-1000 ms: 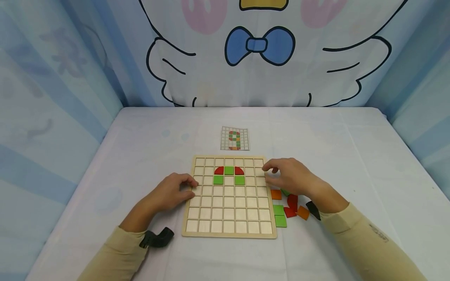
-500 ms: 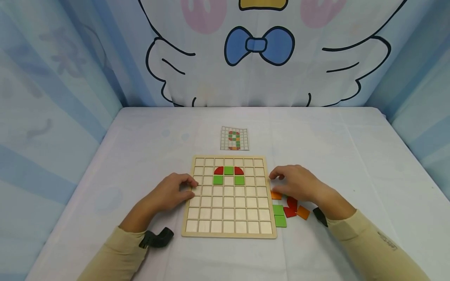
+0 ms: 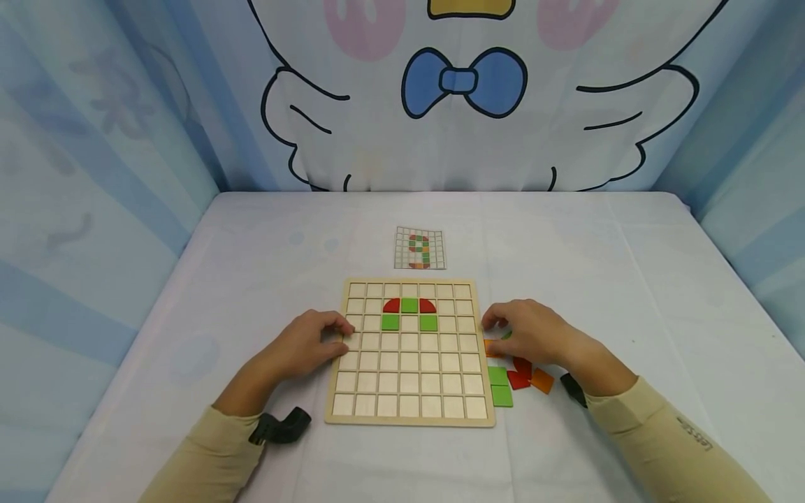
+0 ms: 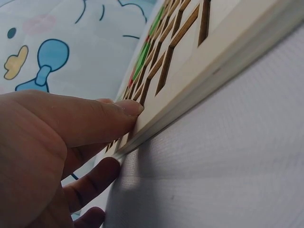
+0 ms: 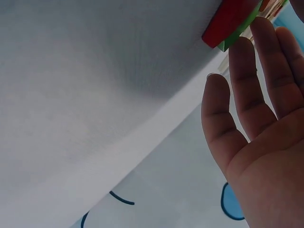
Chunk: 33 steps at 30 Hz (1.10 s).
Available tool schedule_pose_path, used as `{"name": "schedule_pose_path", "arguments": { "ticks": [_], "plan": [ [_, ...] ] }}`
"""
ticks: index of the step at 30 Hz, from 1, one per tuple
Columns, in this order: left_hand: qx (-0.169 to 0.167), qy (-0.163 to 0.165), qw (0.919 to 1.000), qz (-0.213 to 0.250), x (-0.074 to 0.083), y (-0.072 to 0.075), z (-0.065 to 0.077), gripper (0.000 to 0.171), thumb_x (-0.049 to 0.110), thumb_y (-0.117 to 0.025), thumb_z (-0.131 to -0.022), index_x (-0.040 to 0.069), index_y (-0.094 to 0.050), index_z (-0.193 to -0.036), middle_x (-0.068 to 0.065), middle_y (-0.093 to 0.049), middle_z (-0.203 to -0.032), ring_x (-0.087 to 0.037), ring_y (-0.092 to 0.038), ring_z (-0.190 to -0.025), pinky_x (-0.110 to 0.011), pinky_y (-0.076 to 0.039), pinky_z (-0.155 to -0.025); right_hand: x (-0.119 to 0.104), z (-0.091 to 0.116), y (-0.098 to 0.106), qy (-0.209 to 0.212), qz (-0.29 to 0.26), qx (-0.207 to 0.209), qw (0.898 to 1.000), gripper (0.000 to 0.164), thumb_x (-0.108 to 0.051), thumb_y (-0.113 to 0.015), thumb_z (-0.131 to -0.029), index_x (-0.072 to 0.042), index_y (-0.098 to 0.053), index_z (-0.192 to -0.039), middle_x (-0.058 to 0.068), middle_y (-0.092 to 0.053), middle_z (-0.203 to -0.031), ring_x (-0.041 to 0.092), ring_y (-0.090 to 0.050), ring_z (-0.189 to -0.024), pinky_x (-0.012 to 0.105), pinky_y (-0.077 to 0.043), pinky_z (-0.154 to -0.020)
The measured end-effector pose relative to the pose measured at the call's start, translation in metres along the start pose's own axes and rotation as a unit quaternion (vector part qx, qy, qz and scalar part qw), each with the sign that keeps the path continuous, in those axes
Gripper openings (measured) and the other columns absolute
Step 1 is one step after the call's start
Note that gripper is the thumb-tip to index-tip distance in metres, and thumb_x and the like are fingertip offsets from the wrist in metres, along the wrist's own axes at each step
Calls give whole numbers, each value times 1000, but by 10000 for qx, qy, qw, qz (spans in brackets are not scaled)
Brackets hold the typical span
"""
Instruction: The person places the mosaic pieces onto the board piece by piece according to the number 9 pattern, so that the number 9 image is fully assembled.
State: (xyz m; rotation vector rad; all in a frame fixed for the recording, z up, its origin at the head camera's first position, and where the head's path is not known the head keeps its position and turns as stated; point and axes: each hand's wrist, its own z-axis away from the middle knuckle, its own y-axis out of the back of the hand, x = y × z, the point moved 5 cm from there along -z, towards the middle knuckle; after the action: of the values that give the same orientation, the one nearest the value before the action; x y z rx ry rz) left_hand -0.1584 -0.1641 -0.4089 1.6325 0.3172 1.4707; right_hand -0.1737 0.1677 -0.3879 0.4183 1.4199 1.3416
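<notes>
In the head view my left hand (image 3: 307, 344) rests at the left border of a wooden grid board (image 3: 409, 420). The left wrist view shows its thumb (image 4: 107, 118) lying on the rim, other fingers beside the edge. Two red quarter-round tiles (image 3: 391, 305) flank a green square (image 3: 409, 305) in the grid; two more green squares sit one row nearer. My right hand (image 3: 534, 334) hovers by the board's right edge, its thumb at an orange square tile (image 3: 488, 347) it partly covers. Fingers (image 5: 247, 90) look loosely extended in the right wrist view; its thumb tip is hidden there.
Loose green squares (image 3: 501, 396), red pieces (image 3: 518, 379) and an orange tile (image 3: 542, 381) lie right of the board. A small printed pattern card (image 3: 402, 256) lies behind it. Black straps (image 3: 286, 426) hang at both wrists. Patterned curtains surround the white table (image 3: 566, 237).
My right hand has drawn back from the board's right border, nearer and slightly right, to the orange tile. My left hand and the tiles in the grid have stayed put.
</notes>
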Motion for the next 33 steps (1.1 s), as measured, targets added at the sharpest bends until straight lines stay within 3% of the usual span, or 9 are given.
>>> {"name": "schedule_pose_path", "arguments": {
  "ticks": [19, 33],
  "plan": [
    [5, -2, 10000, 29, -1, -1, 0, 12, 9, -70, -93, 10, -69, -105, -2, -65, -108, -25, -58, -107, -47, -45, -92, -2, -4, 1, 95, 249, 93, 9996, 15, -21, -78, -87, -16, -68, -97, -5, -64, -93, 19, -54, -86, 39, -46, -80],
    [0, 33, 10000, 7, -1, -1, 0, 13, 9, -70, -92, 10, -69, -105, -2, -65, -106, -24, -58, -105, -46, -45, -92, -3, -5, 1, 41, 359, 63, 9993, 20, -22, -79, -86, -14, -71, -102, -2, -66, -98, 21, -55, -89, 42, -47, -83]
  ]
}}
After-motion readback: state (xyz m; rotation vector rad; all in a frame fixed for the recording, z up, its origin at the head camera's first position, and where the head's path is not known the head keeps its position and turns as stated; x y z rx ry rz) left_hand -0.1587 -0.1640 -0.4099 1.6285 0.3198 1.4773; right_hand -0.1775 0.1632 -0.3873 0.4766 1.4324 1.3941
